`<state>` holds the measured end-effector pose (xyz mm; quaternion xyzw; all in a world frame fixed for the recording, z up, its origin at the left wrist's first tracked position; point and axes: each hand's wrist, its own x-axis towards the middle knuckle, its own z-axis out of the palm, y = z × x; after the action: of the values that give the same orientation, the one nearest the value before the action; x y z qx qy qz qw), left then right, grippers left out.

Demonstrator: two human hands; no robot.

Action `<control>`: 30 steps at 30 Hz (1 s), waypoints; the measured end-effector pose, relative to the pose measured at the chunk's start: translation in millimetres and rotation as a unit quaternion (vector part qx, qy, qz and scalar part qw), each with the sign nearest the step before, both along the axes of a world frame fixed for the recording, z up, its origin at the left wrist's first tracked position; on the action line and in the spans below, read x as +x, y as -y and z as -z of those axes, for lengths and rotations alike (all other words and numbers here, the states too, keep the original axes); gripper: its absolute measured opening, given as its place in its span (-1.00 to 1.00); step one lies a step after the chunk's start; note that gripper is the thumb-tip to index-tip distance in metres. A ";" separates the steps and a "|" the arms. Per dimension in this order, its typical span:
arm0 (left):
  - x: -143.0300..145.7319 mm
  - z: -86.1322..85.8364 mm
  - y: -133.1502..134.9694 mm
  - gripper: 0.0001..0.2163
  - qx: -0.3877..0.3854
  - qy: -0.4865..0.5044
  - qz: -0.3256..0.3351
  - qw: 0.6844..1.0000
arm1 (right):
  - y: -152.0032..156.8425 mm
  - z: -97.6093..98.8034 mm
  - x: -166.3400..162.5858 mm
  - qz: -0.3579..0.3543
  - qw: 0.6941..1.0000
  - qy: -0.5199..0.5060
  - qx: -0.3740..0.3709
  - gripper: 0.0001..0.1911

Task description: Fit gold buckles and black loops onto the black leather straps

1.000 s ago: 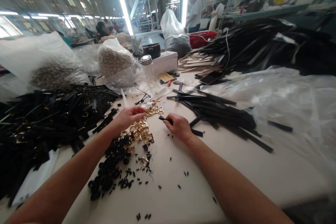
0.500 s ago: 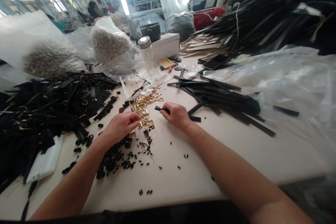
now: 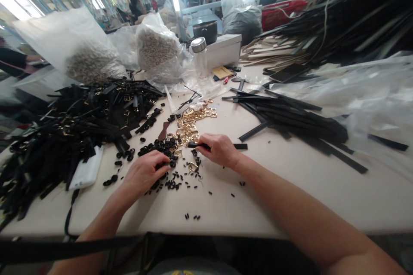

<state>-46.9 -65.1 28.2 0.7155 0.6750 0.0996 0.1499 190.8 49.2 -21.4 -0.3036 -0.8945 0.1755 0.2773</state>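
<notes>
My right hand [image 3: 219,149] rests on the table and pinches a short black strap [image 3: 240,146], whose end sticks out left toward the gold buckles [image 3: 190,125]. My left hand [image 3: 143,174] lies over a heap of black loops [image 3: 158,148], its fingers curled into them; what they grip is hidden. Small black pellets [image 3: 180,180] are scattered in front of both hands.
A big pile of finished black straps with buckles [image 3: 80,120] fills the left. Loose black straps [image 3: 290,114] lie to the right beside clear plastic sheeting [image 3: 361,94]. A white phone [image 3: 87,172], a bottle [image 3: 200,60], a white box [image 3: 224,49] and bags of parts [image 3: 158,49] stand around.
My left hand has moved from the gold buckles down to the black loops. My right hand keeps hold of the strap. The view has tilted down and shifted.
</notes>
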 end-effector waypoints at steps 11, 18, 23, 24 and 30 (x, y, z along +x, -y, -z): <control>7.6 6.5 -13.5 -0.84 0.039 -0.034 0.017 0.998 | -2.4 2.3 1.3 -0.002 1.000 0.002 0.002 -0.90; 13.3 6.9 -26.9 -0.85 0.020 -0.050 0.050 0.997 | -4.4 0.2 4.1 0.006 1.000 -0.002 -0.007 -0.90; 20.7 1.3 -38.2 -0.81 0.032 -0.048 0.048 0.997 | -18.2 -0.3 13.8 0.103 0.994 -0.028 -0.034 -0.90; 23.8 0.5 -43.3 -0.81 0.040 -0.042 0.053 0.997 | -21.3 -0.3 16.0 0.123 0.991 -0.033 -0.040 -0.90; 50.6 8.0 -85.4 -0.82 0.046 -0.047 0.099 0.993 | -28.1 0.6 21.1 0.152 0.986 -0.039 -0.057 -0.90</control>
<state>3.7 20.3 20.2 0.7887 0.6020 0.0811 0.0943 211.9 77.3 -22.0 -0.4442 -0.8149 0.1941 0.3178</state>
